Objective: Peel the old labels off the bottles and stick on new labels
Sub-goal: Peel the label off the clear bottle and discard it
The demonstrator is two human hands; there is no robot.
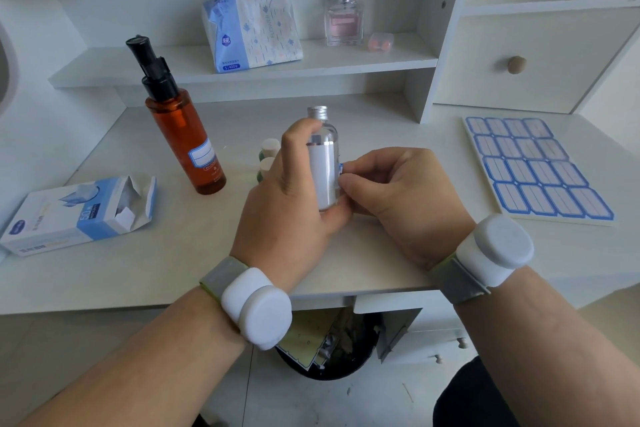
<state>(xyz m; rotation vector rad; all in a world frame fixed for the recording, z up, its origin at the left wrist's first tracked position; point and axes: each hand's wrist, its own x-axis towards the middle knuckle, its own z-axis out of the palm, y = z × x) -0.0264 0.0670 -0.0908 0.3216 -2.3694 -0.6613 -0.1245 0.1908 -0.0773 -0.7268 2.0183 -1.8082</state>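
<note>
My left hand (291, 198) grips a small clear bottle (323, 163) with a silver screw cap, held upright above the desk. A white label covers its front. My right hand (391, 191) pinches the edge of a blue-bordered label (340, 170) at the bottle's right side. An amber pump bottle (185, 135) with a black pump stands at the left and carries a blue-bordered label. A sheet of blue-bordered labels (533, 166) lies flat at the right of the desk.
An open blue-and-white box (79, 215) lies at the left. Two small pale-capped bottles (269, 152) stand behind my left hand. On the shelf are a tissue pack (251, 28) and a perfume bottle (343, 15). A black bin (332, 343) sits under the desk edge.
</note>
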